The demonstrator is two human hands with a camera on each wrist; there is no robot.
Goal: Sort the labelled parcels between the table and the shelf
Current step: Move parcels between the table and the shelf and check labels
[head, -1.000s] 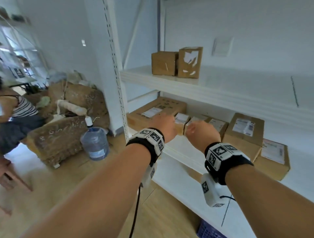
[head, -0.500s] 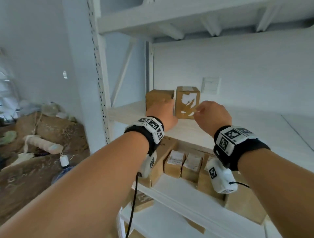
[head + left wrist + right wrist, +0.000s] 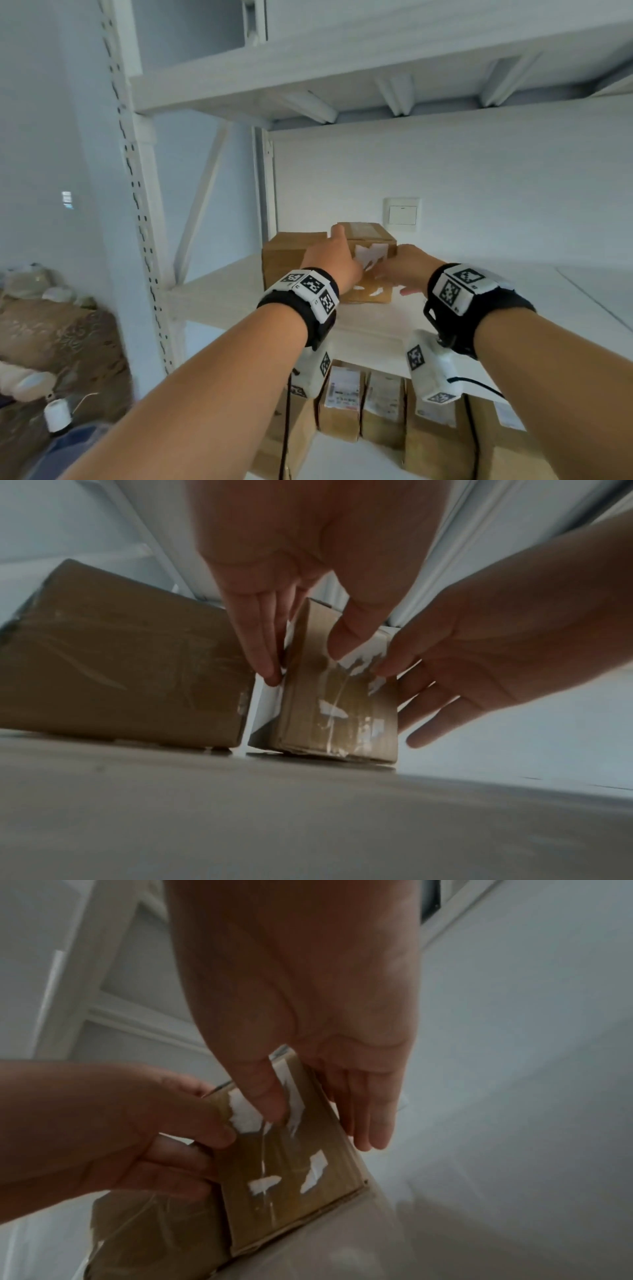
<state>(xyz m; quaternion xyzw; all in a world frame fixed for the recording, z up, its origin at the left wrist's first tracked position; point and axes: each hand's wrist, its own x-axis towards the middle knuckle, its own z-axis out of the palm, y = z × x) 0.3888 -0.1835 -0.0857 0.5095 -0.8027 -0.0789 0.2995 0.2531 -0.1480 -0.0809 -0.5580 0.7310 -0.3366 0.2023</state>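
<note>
Parcel (image 3: 339,696) between both hands, shelved

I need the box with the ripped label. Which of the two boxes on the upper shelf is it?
The right-hand box, held between the left hand and right hand; white label scraps cover its front. The left box is plain brown.

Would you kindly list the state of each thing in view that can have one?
Box with the torn label: upright on the shelf, gripped from both sides.
Plain box: resting just left of it, small gap.
Left hand: grips the torn-label box.
Right hand: grips it too.
</note>
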